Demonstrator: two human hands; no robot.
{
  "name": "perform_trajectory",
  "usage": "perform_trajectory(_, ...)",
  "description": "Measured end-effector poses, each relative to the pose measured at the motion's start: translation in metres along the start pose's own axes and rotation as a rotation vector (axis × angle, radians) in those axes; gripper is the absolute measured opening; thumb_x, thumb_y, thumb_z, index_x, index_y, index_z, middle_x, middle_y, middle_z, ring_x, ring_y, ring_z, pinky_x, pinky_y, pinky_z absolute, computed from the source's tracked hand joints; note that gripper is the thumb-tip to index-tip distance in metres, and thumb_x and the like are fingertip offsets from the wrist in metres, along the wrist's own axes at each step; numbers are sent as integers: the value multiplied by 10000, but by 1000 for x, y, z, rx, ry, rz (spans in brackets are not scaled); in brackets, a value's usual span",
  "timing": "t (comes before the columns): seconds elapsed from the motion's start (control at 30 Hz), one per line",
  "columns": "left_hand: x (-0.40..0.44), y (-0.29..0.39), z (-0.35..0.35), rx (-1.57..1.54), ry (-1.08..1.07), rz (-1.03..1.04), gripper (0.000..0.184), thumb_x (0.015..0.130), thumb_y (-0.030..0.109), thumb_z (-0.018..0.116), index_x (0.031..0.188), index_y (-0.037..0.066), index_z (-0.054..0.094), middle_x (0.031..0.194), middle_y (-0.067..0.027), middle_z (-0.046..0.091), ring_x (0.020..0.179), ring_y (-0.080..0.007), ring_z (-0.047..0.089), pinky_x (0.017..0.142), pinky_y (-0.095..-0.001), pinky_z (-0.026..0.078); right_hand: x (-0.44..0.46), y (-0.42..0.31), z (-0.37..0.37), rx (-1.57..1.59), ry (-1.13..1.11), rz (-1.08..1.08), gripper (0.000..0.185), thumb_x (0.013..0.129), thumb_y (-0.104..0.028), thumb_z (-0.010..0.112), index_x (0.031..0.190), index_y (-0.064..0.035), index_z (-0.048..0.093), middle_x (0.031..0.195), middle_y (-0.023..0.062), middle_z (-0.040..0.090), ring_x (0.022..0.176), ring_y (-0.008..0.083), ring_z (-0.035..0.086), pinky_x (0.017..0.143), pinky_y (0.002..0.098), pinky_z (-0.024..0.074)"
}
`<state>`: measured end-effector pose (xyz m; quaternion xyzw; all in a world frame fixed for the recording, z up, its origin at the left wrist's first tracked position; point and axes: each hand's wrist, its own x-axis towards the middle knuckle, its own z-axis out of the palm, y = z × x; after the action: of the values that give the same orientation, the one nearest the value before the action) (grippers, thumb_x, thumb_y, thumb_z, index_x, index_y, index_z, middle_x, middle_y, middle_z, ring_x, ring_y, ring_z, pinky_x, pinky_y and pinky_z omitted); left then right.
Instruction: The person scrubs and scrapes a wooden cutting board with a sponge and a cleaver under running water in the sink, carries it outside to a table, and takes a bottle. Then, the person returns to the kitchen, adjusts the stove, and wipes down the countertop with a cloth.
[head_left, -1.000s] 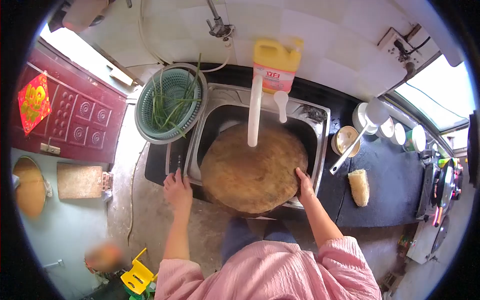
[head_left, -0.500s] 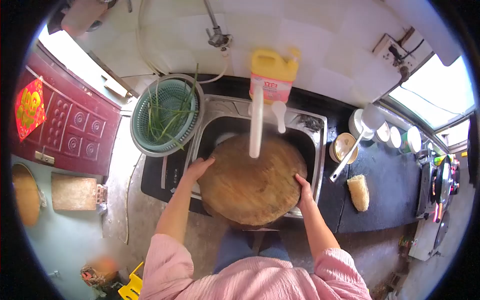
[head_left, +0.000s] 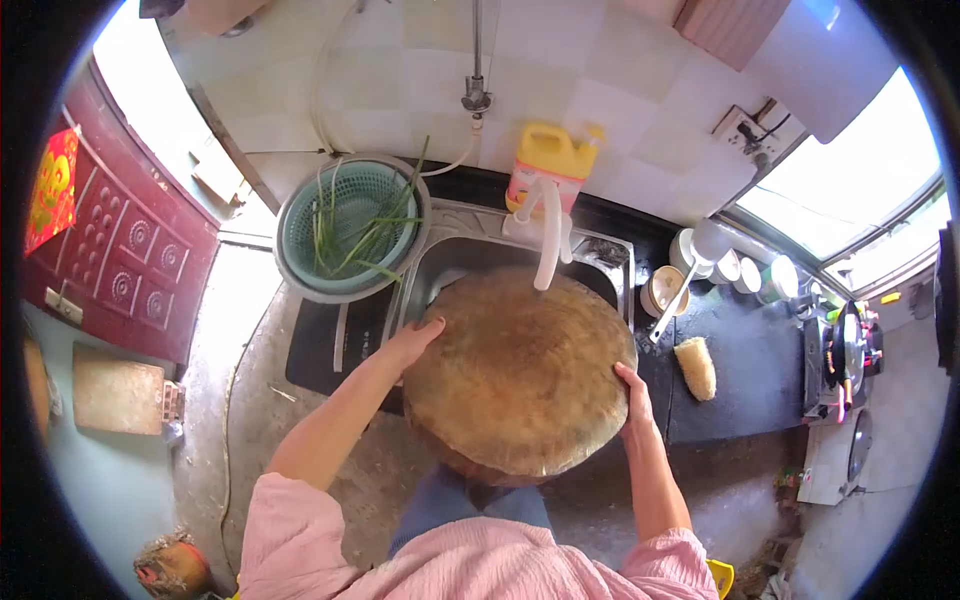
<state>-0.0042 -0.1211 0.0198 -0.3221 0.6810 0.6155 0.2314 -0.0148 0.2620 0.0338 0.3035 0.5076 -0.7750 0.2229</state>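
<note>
A thick round wooden board (head_left: pixel 520 375) lies over the front of the steel sink (head_left: pixel 425 250), its near edge past the sink's front. My left hand (head_left: pixel 415 342) grips its left edge, thumb on top, the other fingers hidden below. At the right edge my right hand (head_left: pixel 635 393) holds it the same way, with the thumb over the rim. The white faucet (head_left: pixel 551 235) hangs above the far part of the board. Behind the faucet stands a yellow detergent jug (head_left: pixel 551 155).
Left of the sink, a green basket (head_left: pixel 300 225) holds green onions. On the black counter (head_left: pixel 740 375) at the right are a loofah (head_left: pixel 696 369), a bowl (head_left: pixel 657 290) with a ladle (head_left: pixel 672 308) across it, and several white containers. A stove (head_left: pixel 819 360) is farther right.
My left hand, off the board at first, has taken hold of its left edge. The board has come nearer to my body, and the view has shifted.
</note>
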Motion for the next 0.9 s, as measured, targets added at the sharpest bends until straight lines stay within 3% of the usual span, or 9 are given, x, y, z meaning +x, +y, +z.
perform_trajectory(0.2,-79,-60,-29,112,185,162,929,836,557,656,1411,-100,339,1383,-216,493,1269,-270,489,1032,-370,394,-65,38,-1,55,-58,33,557,849,-301,623,1294,11,503,1215,181,603,1068,309,601,953,418,477)
perform_trajectory(0.37,-207,-71,-41,59,413,193,674,875,390,700,1315,-51,442,1281,-157,563,1146,-194,534,959,-318,427,-104,93,14,108,-200,9,458,852,-274,623,1216,-4,557,1112,145,648,980,269,642,878,408,518)
perform_trajectory(0.43,-222,-115,-68,19,496,315,633,894,377,682,1324,-22,443,1248,-133,573,1122,-194,542,955,-320,430,-101,124,17,98,-271,7,453,839,-243,636,1216,-8,551,1099,126,644,985,254,631,872,403,514)
perform_trajectory(0.5,-241,-154,-104,-49,496,519,629,910,367,668,1346,-13,421,1252,-117,561,1121,-198,538,963,-327,428,-118,133,51,60,-340,-42,542,817,-232,667,1286,-21,495,1159,124,607,1040,255,596,908,402,491)
perform_trajectory(0.57,-276,-182,-137,-80,613,516,692,923,368,653,1406,-28,355,1337,-136,499,1207,-221,482,1031,-347,380,-137,147,94,31,-418,-62,673,791,-237,707,1364,-39,416,1235,124,557,1100,257,555,946,400,466)
perform_trajectory(0.63,-292,-255,-205,133,801,480,782,930,389,638,1464,-45,267,1435,-159,398,1307,-250,391,1104,-370,300,-146,170,137,-5,-548,-41,755,775,-249,734,1403,-47,367,1273,124,528,1131,257,532,965,401,453)
perform_trajectory(0.7,-336,-281,-242,8,944,504,832,932,399,627,1499,-34,199,1515,-170,287,1370,-267,316,1135,-382,250,-155,202,186,-54,-677,-9,777,772,-255,742,1412,-46,355,1290,122,519,1152,262,522,981,404,442)
perform_trajectory(0.8,-405,-329,-305,-106,1085,511,764,938,324,619,1507,9,219,1507,-166,310,1354,-262,342,1122,-375,279,-179,266,271,-114,-851,56,795,801,-291,747,1438,-57,332,1358,120,485,1205,256,497,1033,400,400)
perform_trajectory(0.9,-480,-386,-356,-126,1278,451,734,929,278,614,1500,10,239,1486,-170,346,1334,-274,370,1110,-382,295,-208,333,358,-188,-1008,302,772,857,-404,706,1446,-65,340,1387,114,472,1235,233,476,1065,399,372)
